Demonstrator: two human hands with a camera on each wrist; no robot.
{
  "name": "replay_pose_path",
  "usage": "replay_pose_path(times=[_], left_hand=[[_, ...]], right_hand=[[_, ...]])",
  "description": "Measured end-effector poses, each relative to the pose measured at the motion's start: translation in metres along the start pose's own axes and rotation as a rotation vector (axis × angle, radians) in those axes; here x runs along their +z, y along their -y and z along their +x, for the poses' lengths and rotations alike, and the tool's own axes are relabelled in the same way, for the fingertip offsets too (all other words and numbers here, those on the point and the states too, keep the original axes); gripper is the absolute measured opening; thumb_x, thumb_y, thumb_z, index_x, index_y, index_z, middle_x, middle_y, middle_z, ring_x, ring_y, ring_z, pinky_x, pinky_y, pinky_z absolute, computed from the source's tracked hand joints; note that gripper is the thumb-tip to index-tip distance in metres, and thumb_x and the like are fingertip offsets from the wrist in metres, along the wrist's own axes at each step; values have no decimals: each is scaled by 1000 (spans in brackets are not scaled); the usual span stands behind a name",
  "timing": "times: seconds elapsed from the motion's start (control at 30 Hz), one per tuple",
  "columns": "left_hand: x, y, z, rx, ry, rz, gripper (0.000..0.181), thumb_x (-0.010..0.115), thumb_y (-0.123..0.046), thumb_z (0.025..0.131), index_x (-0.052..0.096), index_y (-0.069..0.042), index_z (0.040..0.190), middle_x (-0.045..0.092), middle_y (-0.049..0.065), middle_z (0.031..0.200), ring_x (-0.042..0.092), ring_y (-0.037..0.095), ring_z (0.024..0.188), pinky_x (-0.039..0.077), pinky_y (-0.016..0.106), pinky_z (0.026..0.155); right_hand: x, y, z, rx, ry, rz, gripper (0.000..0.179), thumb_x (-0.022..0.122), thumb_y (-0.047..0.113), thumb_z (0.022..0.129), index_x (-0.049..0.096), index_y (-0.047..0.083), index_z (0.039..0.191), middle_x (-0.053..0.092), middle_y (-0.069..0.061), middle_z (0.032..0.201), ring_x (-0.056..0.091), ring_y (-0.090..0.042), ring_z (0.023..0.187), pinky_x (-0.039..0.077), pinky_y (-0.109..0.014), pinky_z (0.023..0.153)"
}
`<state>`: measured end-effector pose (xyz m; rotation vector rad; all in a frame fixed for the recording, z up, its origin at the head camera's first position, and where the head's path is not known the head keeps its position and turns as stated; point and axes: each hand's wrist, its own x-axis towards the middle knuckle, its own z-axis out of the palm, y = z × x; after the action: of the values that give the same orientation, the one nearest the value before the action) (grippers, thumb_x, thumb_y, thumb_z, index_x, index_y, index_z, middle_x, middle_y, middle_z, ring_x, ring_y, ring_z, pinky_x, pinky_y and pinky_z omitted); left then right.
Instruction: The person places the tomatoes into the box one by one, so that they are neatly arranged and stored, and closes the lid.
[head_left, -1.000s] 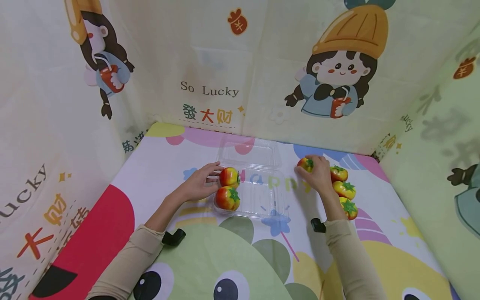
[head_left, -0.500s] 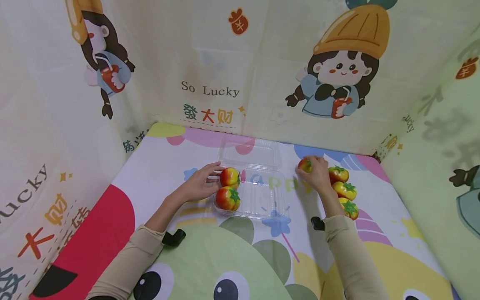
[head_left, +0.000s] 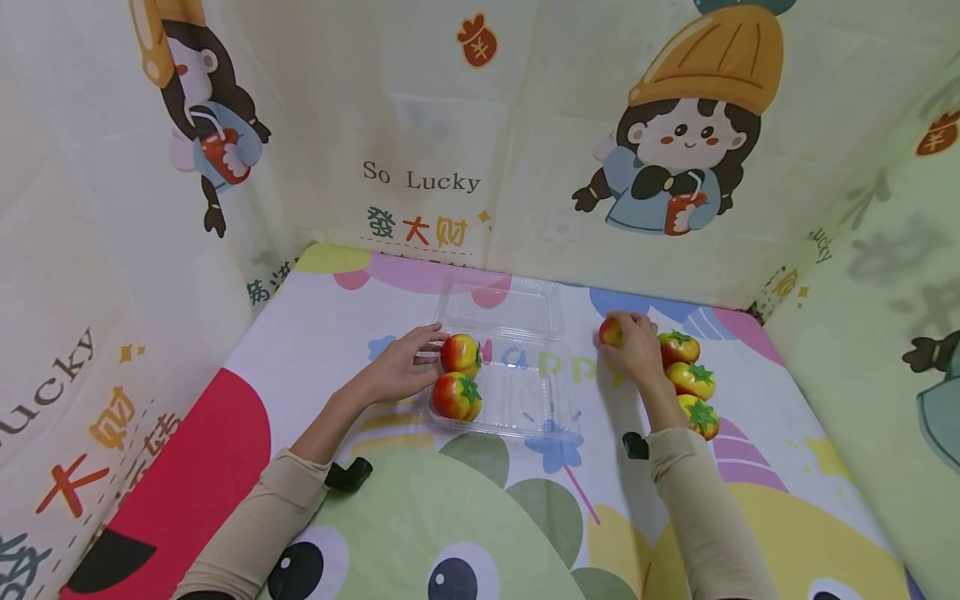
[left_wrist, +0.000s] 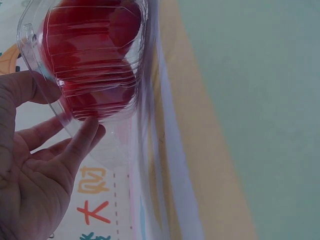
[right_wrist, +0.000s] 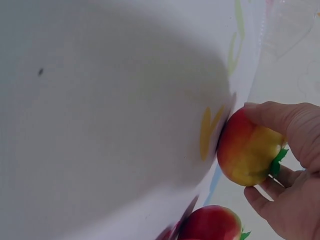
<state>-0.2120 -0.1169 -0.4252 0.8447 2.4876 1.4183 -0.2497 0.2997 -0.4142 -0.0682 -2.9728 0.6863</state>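
Observation:
A clear plastic clamshell box (head_left: 517,392) lies with its lid (head_left: 498,304) folded back. Along its left side sit two red-and-yellow toy tomatoes, a far one (head_left: 460,354) and a near one (head_left: 456,396), green tops facing right. My left hand (head_left: 401,367) touches the box's left edge, its fingers spread; in the left wrist view the fingertips (left_wrist: 90,122) rest against the ribbed wall. At the right, my right hand (head_left: 636,346) grips another toy tomato (right_wrist: 247,147) between thumb and fingers, low over the cloth. The palm faces its green top, partly hidden by the fingers.
Three more toy tomatoes stand in a row just right of the right hand: a far one (head_left: 678,347), a middle one (head_left: 690,380) and a near one (head_left: 699,417). Printed cloth (head_left: 495,500) covers the table, and a cartoon-patterned curtain (head_left: 517,125) encloses its back and sides.
The tomato in my right hand has turned slightly, so its green top no longer shows in the head view. The right hand has shifted a little; the left stays at the box.

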Motion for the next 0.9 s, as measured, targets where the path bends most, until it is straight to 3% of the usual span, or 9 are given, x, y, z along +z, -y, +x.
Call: replay_pose_path(times=[0.33, 0.9], left_hand=[[0, -2, 0, -14, -4, 7, 57, 62, -4, 94, 47, 1, 148, 32, 20, 163, 55, 39, 133, 50, 48, 106], [0, -1, -1, -16, -7, 12, 58, 62, -3, 94, 46, 2, 149, 31, 20, 164, 55, 39, 133, 50, 48, 106]], right_hand=[[1, 0, -1, -25, -30, -41, 57, 72, 12, 91, 50, 4, 143, 39, -29, 151, 34, -51, 135, 36, -71, 110], [-1, -3, -4, -44, -76, -103, 53, 77, 18, 86, 56, 6, 133, 48, -27, 144, 40, -47, 128, 47, -67, 101]])
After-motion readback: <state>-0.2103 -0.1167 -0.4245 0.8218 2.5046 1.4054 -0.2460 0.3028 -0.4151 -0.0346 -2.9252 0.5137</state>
